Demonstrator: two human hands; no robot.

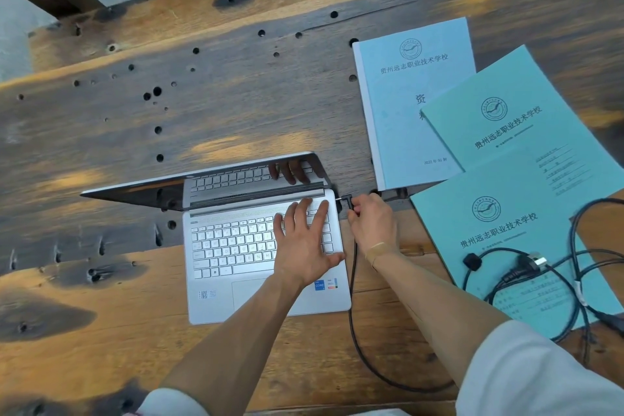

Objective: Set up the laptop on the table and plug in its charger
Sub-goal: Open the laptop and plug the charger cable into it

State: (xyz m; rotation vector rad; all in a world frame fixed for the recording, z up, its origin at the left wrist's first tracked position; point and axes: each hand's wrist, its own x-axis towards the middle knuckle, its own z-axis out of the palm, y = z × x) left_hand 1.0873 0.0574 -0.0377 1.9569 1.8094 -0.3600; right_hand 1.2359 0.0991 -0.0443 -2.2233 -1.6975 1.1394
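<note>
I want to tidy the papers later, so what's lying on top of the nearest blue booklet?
On the nearest blue booklet lie the charger's coiled black cable and its wall plug. They cover part of the printed form beneath; another booklet overlaps its far edge.

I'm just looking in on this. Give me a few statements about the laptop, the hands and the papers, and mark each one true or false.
1. The laptop is open on the wooden table. True.
2. The left hand grips the charger plug. False: it lies flat, fingers spread, on the keyboard; the right hand pinches the charger plug.
3. The plug is at the laptop's right edge, near the hinge. True.
4. The booklets lie left of the laptop. False: all three blue booklets lie to its right.
5. The wall plug lies loose on the nearest booklet. True.
6. The laptop screen shows a bright picture. False: it is dark and mirrors the keyboard and a hand.
</note>
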